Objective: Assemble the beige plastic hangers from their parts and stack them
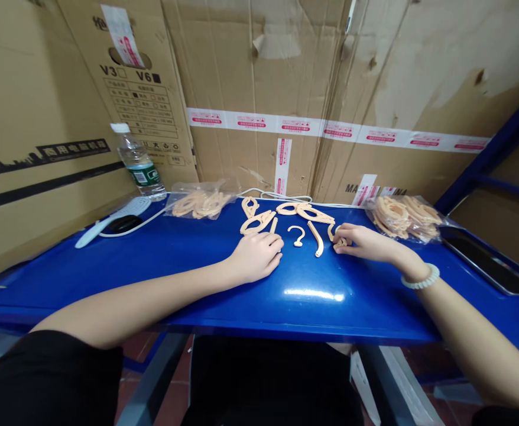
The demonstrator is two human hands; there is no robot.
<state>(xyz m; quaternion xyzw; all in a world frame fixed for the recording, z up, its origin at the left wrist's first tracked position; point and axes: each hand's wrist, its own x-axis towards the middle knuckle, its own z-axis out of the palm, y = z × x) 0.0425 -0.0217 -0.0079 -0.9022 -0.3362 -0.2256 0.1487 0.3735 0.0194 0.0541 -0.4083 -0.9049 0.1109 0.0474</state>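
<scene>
Beige plastic parts of folding hangers lie on the blue table. My left hand (257,255) rests on the tabletop with its fingers curled over a narrow hanger arm (274,225); only the arm's upper end shows. Between my hands lie a hanger hook (301,236) and a curved hanger arm (316,238), both apart from my fingers. At the right, my right hand (360,239) has its fingers closed on small hanger hooks (331,232), which it partly hides. Behind them are folded hangers (257,223) and more folded hangers (315,213).
Clear bags of hanger parts lie at the left (201,202) and right (404,218). A water bottle (139,165), a light-blue hairbrush (117,218) and a black mouse (125,224) are at the left. A phone-like black slab (492,260) lies far right. Cardboard (259,71) walls the back.
</scene>
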